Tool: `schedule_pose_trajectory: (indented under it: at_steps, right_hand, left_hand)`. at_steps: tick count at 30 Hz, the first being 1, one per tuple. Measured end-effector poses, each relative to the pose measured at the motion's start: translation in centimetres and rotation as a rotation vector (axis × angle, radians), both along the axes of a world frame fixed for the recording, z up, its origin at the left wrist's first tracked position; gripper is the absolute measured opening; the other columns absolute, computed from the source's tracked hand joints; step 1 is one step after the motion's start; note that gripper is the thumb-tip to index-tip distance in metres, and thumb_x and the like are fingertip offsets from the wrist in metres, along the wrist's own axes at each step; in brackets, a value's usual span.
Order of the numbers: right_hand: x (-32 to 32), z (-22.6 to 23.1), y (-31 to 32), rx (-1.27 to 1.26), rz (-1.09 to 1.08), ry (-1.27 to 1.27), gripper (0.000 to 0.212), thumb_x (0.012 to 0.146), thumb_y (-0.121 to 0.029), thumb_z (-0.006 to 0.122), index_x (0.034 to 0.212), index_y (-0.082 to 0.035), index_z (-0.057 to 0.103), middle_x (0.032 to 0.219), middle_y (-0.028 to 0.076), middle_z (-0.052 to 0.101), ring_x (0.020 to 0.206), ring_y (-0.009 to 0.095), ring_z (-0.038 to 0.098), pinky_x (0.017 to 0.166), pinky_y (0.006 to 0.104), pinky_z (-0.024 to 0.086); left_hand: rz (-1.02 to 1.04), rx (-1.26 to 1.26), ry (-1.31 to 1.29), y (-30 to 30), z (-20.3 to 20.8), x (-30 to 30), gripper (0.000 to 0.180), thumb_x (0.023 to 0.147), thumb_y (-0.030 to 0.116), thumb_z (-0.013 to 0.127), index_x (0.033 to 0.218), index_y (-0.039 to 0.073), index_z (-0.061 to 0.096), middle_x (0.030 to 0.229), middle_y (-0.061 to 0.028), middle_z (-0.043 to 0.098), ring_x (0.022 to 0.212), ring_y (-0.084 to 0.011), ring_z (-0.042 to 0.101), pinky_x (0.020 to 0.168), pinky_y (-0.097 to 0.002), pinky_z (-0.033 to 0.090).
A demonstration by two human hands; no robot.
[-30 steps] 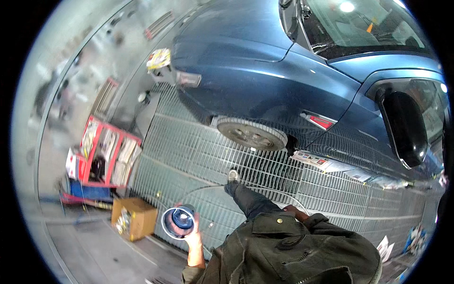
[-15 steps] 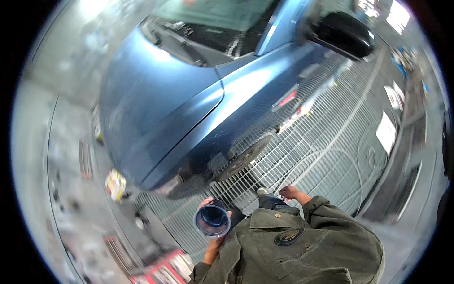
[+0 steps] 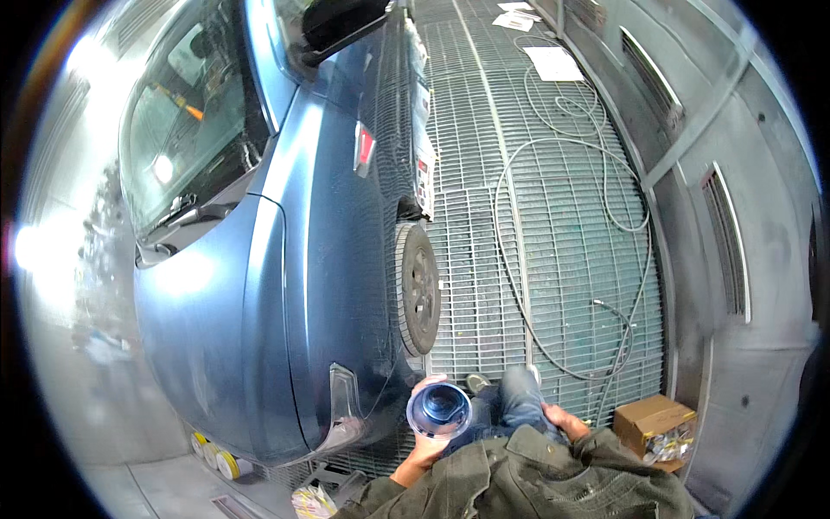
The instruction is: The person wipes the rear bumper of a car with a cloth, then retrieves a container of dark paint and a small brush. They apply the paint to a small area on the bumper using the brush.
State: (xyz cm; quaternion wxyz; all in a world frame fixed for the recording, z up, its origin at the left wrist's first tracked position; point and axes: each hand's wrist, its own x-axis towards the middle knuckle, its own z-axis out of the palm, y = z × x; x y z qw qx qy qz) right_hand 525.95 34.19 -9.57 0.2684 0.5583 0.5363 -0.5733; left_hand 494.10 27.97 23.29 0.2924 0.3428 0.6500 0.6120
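Observation:
My left hand [image 3: 426, 451] is wrapped round a clear plastic cup [image 3: 418, 430] with dark blue liquid [image 3: 443, 403] in its bottom. The cup is held upright beside the front corner of a blue car [image 3: 324, 259]. Its front wheel [image 3: 418, 290] is just beyond the cup. Hanging by my right thigh, my right hand [image 3: 566, 421] holds nothing that I can see; its fingers look loosely stretched, partly hidden against my leg.
A grated floor [image 3: 471, 285] runs along the car. A hose [image 3: 553, 368] lies looped on it. An open cardboard box [image 3: 654, 426] stands at the lower right by the grey wall [image 3: 692, 251]. White sheets [image 3: 553, 64] lie farther off. Tape rolls [image 3: 226, 464] sit under the car's front.
My view has swung to the right, so the car now stands on the left and the wall, hose and box show. My left hand still holds the cup.

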Motion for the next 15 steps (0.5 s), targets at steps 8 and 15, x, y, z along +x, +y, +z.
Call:
schedule_pose_trajectory:
  at_steps: [8,15]
  right_hand:
    - [5.0,0.3,-17.2,-0.225,-0.146,-0.126,0.104,0.084,-0.067,0.056,0.145,0.012,0.027,0.146,0.034,0.037,0.138,0.043,0.036,0.113,0.0395,0.033]
    - [4.6,-5.5,-20.4,-0.036,-0.355,-0.149,0.112,0.076,-0.061,0.068,0.150,0.007,0.017,0.146,0.034,0.036,0.136,0.044,0.038,0.113,0.0431,0.032]
  left_hand:
    - [-0.246,-0.136,0.047,-2.1,-7.2,6.0,0.071,0.064,0.005,0.089,0.123,0.003,0.050,0.121,-0.0136,0.056,0.112,-0.0233,0.056,0.098,-0.0374,0.045]
    - [-0.297,-0.154,0.029,-4.4,-18.1,10.7,0.070,0.068,0.005,0.087,0.125,0.003,0.047,0.121,-0.0149,0.057,0.117,-0.0257,0.055,0.102,-0.0404,0.044]
